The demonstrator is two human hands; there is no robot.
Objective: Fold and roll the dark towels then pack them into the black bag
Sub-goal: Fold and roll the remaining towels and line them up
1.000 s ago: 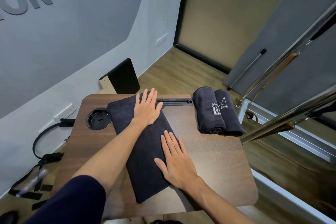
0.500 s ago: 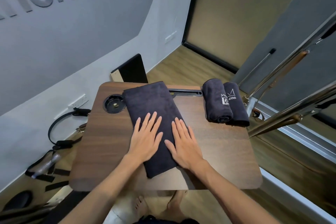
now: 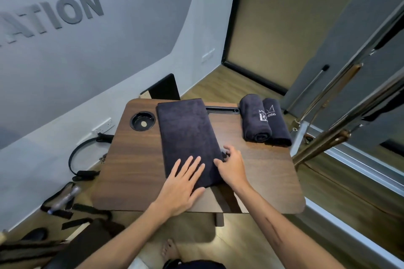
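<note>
Towel work is at the rolling stage, I judge: a folded dark towel [image 3: 188,137] lies as a long strip from the far edge of the table [image 3: 131,170] down toward its near edge, left of centre. The left hand [image 3: 181,183] rests flat on the strip's near end, fingers straight and spread. The right hand [image 3: 231,167] sits at the strip's right border near that same end, fingers curled at the cloth edge; whether it actually pinches the fabric I cannot tell.

Risk from here: starting the roll with one side gripped and the other only pressed could skew it, giving a cone rather than a tight cylinder, and the soft layers may slip apart.

Two rolled towels [image 3: 265,122] lie side by side, touching, near the far right corner. A round cup recess [image 3: 143,120] at the far left corner holds only a small pale disc. No black bag is clearly identifiable.
</note>
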